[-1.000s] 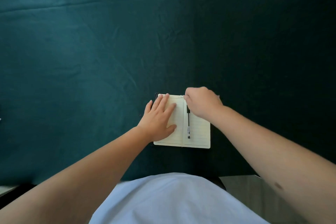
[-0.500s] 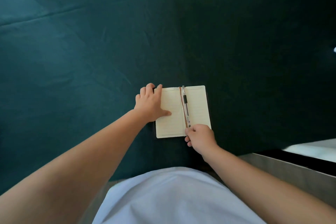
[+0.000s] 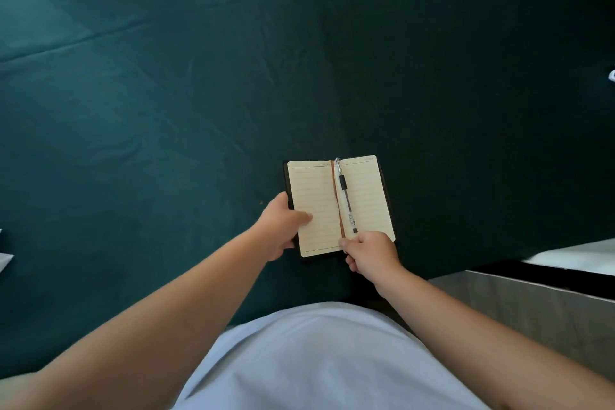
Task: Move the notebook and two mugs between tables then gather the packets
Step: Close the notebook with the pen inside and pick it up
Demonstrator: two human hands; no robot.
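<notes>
1. Bench [image 3: 166, 110]: covered in dark teal cloth with fold creases; pale, unidentifiable scraps at the far left edge of the view.
2. Left hand [image 3: 283, 230]: grip closed on the left edge of the notebook, thumb flat on the left page, fingers wrapped behind the dark cover.
3. Notebook [image 3: 362, 196]: open, cream ruled pages, dark cover visible along the outer edges; located just beyond the person's torso, at the near middle of the cloth. Unclear whether resting on the cloth or lifted off it. Small header print at the top of each page, too small to read.
4. Brown ribbon marker [image 3: 336, 206]: lying along the centre fold.
5. Pen [image 3: 346, 200]: clear barrel, black grip section, lying lengthwise just right of the fold, on the right page. Printed marking near the lower end, illegible.
6. Right hand [image 3: 371, 251]: grip pinched on the bottom edge of the notebook near the fold, just below the pen's lower end.
7. Grey metal surface [image 3: 532, 309]: at lower right, beside the cloth.
8. Light blue shirt [image 3: 316, 359]: filling the bottom centre.
</notes>
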